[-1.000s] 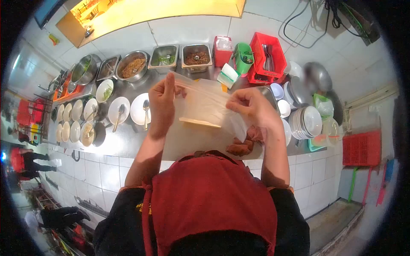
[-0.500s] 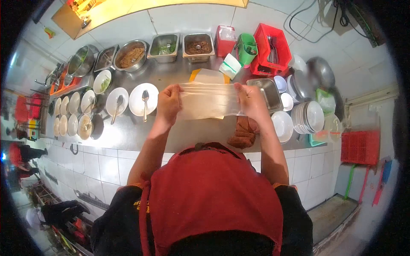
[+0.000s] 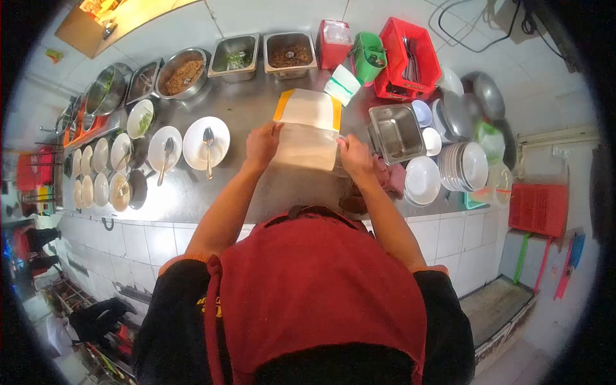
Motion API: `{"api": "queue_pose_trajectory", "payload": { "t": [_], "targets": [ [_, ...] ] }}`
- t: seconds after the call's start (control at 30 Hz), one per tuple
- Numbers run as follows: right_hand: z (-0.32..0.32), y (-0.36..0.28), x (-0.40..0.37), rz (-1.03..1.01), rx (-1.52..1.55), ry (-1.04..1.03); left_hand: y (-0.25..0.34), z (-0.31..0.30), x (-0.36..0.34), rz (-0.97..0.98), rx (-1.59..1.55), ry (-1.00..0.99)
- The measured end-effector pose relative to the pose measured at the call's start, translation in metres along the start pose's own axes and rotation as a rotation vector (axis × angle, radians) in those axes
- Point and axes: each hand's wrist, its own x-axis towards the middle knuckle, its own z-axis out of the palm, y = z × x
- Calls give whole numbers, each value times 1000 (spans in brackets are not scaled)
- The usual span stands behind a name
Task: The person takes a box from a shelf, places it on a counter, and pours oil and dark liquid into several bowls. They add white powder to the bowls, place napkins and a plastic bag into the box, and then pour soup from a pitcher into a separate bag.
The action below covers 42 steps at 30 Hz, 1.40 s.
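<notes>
A clear plastic sheet [image 3: 304, 136] is stretched between my two hands, over the lower part of a pale paper sheet [image 3: 309, 108] with yellow side edges on the steel counter. My left hand [image 3: 262, 145] pinches the plastic at its left upper corner. At the opposite corner, my right hand [image 3: 354, 156] grips it with the fingers closed. Just right of that hand lies a reddish cloth [image 3: 393, 178], partly behind my forearm. A brown item [image 3: 352, 204] shows below, mostly covered by the arm.
White plates with forks and spoons [image 3: 206, 142] and several small bowls [image 3: 101, 155] stand left. Along the back are steel food pans [image 3: 290, 56], a green holder [image 3: 369, 58] and a red cutlery crate [image 3: 409, 61]. An empty steel pan [image 3: 396, 133] and stacked bowls [image 3: 463, 165] are right.
My hands have come down and slightly closer together, bringing the plastic sheet from the air onto the paper. My right forearm now covers more of the brown item.
</notes>
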Motion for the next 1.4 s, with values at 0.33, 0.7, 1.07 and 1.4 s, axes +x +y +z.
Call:
{"api": "queue_pose_trajectory", "payload": {
  "t": [0.33,0.7,1.07,1.4],
  "targets": [
    [67,-42,18,-562,90,-261,-9,23,10,148,196,25],
    [85,-58,33,-331,-248,-532,-32,22,23,213,36,-7],
    [136,-54,27,-412,-323,-499,-51,17,23,23,198,-397],
    [-19,-11,-89,-241,499,-9,-77,7,26,248,227,-479]
  ]
}}
